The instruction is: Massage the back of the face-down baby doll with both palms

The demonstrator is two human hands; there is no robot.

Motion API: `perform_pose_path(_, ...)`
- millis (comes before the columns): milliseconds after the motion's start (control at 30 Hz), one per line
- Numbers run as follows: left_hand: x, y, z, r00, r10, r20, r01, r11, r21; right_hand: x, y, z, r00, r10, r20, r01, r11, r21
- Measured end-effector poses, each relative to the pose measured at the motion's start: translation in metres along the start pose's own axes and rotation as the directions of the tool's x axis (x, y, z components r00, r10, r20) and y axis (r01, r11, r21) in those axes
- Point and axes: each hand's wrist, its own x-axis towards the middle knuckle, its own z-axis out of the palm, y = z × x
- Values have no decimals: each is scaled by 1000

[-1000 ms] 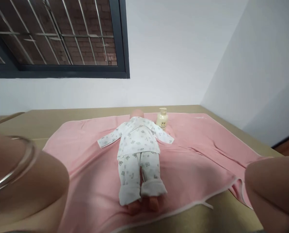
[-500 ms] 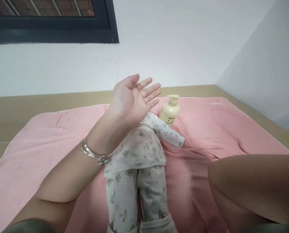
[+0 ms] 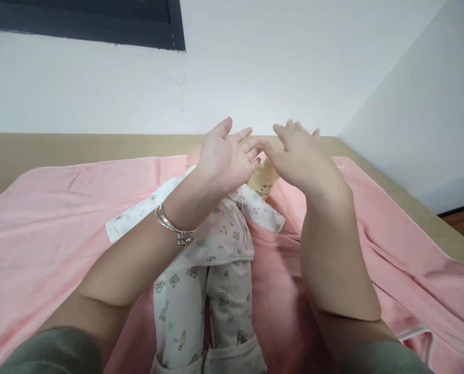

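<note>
Palm up and fingers spread, my left hand (image 3: pixel 228 158) is raised over the upper part of a small white printed outfit (image 3: pixel 216 239). A silver bracelet (image 3: pixel 173 226) circles that wrist. My right hand (image 3: pixel 298 156) hovers to its right, palm down with fingers apart, its thumb near or at the left fingertips. Neither hand holds anything visible. Behind the hands stands a pale yellow bottle (image 3: pixel 263 182), its pump top hidden. The outfit lies flat with both sleeves out to the sides and cuffed trouser legs toward me; my left forearm covers part of it.
A pink blanket (image 3: pixel 72 202) lies under the outfit, with folds at the right. Behind it run a wooden surface edge (image 3: pixel 80 148) and a white wall (image 3: pixel 255 62). A dark window frame (image 3: pixel 138 31) is at upper left.
My right hand has come up from the lower right to beside my left hand and now hides the pump top. The view has shifted, and the outfit's left sleeve now shows.
</note>
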Motion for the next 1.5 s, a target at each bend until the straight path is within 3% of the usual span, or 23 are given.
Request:
perform_pose_path(67,-10,1,0,1000,6,-11,-6,1000,-4,-2,-10,1,988,89,125,-96,994,48)
perform_pose_path(133,-21,2,-2,999,0,-50,1,1000,16,-2,-19,6,981,115,155,-122,992,32)
perform_pose_path(367,-65,10,-20,979,-48,-196,74,989,126,-5,-29,30,991,54,124,-39,991,-127)
perform_pose_path(667,-92,29,-29,989,-1,-148,12,997,77,-13,-18,47,996,-26,79,39,987,-156)
perform_pose_path(1000,-93,38,-35,978,-11,-206,17,999,29,-12,-8,29,966,-17,257,54,989,-136)
perform_pose_path(1167,-88,31,-33,967,-63,-249,77,996,44,-18,-31,14,983,-16,183,20,1000,-19)
perform_pose_path(1233,-88,29,-27,967,-92,-239,108,993,54,-28,-52,11,988,-101,116,89,990,105)
perform_pose_path(1300,-91,28,-21,981,-114,-158,127,989,77,-42,-75,14,970,-234,59,216,952,216)
perform_pose_path(1400,-96,30,-23,992,-80,-97,98,976,195,-66,-104,20,889,-449,-93,454,836,307)
perform_pose_path(1467,-99,29,-32,991,107,-75,-68,911,407,-79,-114,14,820,-549,-165,570,751,333)
perform_pose_path(1500,-100,26,-38,962,269,-39,-206,814,543,-85,-114,8,790,-588,-171,608,718,340)
